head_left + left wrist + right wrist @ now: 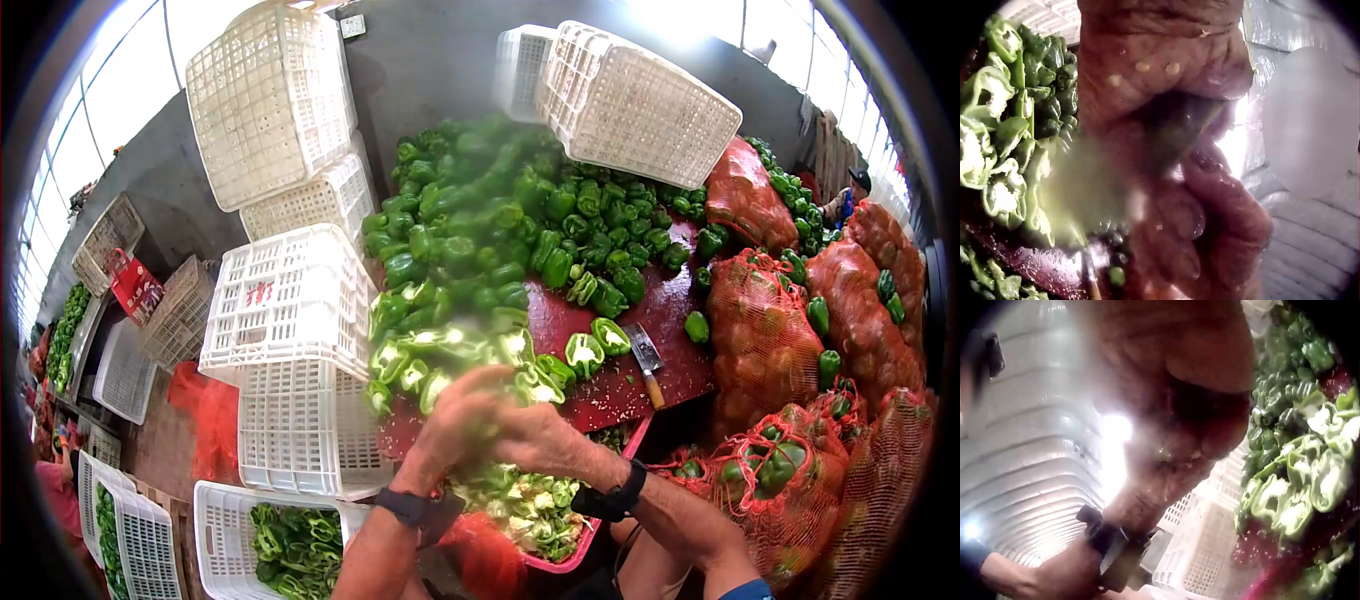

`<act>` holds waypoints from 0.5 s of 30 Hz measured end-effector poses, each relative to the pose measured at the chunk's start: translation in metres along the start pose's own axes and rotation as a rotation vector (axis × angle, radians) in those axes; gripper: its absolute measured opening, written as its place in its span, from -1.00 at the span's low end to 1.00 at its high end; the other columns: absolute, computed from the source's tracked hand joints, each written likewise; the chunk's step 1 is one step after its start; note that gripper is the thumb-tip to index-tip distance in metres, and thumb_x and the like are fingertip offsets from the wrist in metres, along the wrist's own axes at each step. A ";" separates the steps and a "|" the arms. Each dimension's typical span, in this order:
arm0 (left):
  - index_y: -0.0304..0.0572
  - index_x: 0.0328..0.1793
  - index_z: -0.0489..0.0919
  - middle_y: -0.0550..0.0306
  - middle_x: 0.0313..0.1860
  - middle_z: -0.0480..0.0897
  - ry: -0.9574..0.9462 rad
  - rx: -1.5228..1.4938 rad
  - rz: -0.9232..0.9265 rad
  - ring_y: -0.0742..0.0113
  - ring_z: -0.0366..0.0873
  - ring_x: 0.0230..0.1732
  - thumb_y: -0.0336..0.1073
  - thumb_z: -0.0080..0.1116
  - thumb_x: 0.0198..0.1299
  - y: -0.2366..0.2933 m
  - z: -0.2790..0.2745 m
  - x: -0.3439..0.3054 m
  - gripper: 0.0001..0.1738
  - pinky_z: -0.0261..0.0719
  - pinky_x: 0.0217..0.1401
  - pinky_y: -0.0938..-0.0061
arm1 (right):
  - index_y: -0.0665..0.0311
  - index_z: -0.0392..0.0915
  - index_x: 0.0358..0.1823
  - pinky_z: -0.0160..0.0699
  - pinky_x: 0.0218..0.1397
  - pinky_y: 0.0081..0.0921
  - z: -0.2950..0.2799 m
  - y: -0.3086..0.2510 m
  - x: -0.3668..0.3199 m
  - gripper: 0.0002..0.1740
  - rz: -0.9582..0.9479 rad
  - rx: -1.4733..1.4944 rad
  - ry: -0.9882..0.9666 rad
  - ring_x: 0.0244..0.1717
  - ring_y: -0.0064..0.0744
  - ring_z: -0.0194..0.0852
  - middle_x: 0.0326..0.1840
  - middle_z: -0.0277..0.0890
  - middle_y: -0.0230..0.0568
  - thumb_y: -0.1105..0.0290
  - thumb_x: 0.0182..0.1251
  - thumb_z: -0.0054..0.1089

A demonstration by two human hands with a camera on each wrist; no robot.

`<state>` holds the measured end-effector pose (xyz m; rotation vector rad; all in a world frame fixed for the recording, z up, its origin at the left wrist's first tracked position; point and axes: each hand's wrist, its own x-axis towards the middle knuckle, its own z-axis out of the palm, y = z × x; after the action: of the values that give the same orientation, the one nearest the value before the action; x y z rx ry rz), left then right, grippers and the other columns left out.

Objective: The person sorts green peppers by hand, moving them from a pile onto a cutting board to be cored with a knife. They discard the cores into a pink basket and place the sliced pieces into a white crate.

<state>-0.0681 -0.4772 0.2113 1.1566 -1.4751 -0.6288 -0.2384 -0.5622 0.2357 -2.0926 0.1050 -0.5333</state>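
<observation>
In the head view my left hand (455,425) and right hand (545,435) meet at the near edge of the red table, over a pink tub (560,565) of pale pepper scraps. My left hand's fingers curl round a dark green pepper (1179,128), largely hidden in the palm. Close beside it are the bent fingers of my right hand (1210,219); I cannot tell what they hold. Cut pepper halves (585,353) with pale insides lie just beyond the hands. A knife (645,350) rests on the table to the right.
Whole green peppers (600,235) are heaped across the red table (690,360). White crates (285,290) are stacked at the left, with a crate (215,535) of cut peppers below. Another crate (640,100) stands behind the heap. Red mesh sacks (760,340) crowd the right.
</observation>
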 end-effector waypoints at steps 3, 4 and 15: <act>-0.40 0.27 0.56 -0.19 0.24 0.60 0.020 0.090 0.036 0.23 0.65 0.09 -0.07 -0.09 0.37 -0.009 -0.002 -0.003 -0.43 0.62 0.13 0.40 | 0.34 0.56 -0.34 0.73 -0.22 -0.36 -0.003 0.005 -0.003 -0.91 0.067 0.041 -0.143 -0.37 -0.36 0.56 -0.32 0.56 -0.24 0.47 0.25 0.11; -0.39 0.26 0.57 -0.17 0.21 0.62 0.042 0.029 -0.057 0.24 0.65 0.07 -0.09 -0.05 0.36 -0.007 -0.002 -0.003 -0.46 0.62 0.11 0.41 | 0.34 0.56 -0.36 0.73 -0.23 -0.36 -0.010 -0.004 0.000 -0.88 0.060 0.029 -0.223 -0.37 -0.37 0.55 -0.35 0.56 -0.24 0.44 0.26 0.13; -0.37 -0.02 0.60 -0.31 -0.10 0.64 0.173 0.634 -0.427 -0.18 0.63 -0.03 -0.11 0.33 0.14 0.000 0.015 -0.014 -0.54 0.58 0.05 0.07 | 0.38 0.69 -0.12 0.53 -0.45 -0.50 -0.024 0.022 -0.007 -0.84 0.083 -0.151 -0.059 -0.48 -0.61 0.53 -0.47 0.64 -0.25 0.52 0.34 0.20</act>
<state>-0.0837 -0.4676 0.2015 1.9992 -1.3176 -0.3267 -0.2520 -0.5917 0.2265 -2.2381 0.2030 -0.4245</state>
